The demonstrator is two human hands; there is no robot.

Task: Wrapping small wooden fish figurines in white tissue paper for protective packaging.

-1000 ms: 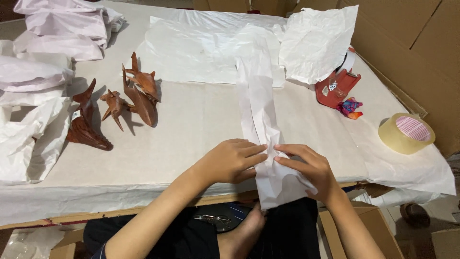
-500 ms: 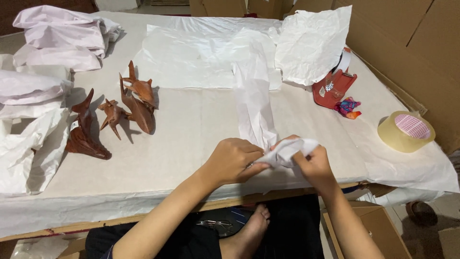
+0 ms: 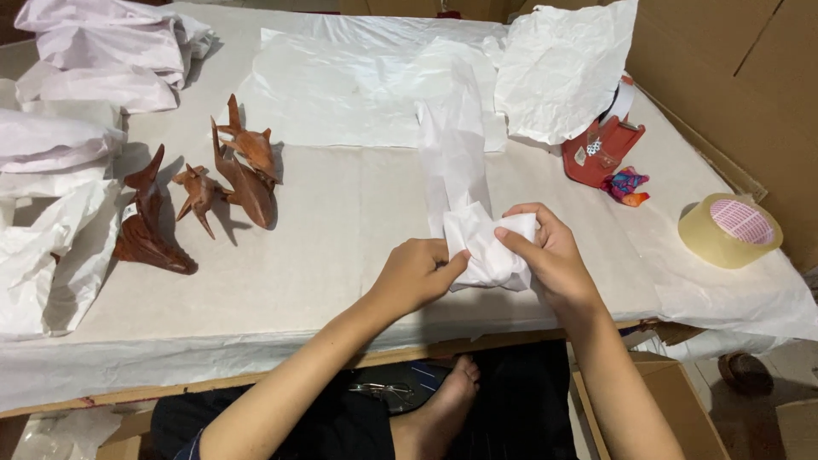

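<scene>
Both hands grip a white paper-wrapped bundle (image 3: 487, 243) near the table's front edge. My left hand (image 3: 415, 274) pinches its left side and my right hand (image 3: 545, 251) folds the paper over its right end. A long strip of the white paper (image 3: 453, 145) trails away from the bundle toward the back of the table. What is inside the wrap is hidden.
Several brown wooden fish carvings (image 3: 243, 166) stand at the left, with another (image 3: 146, 221) beside crumpled paper (image 3: 51, 255). A red tape dispenser (image 3: 598, 149), a small colourful object (image 3: 626, 185) and a roll of tape (image 3: 730, 228) lie at the right. Cardboard walls stand behind.
The hanging end of the paper has been folded up onto the bundle, and both hands have moved slightly away from the table's edge, bunching the wrap.
</scene>
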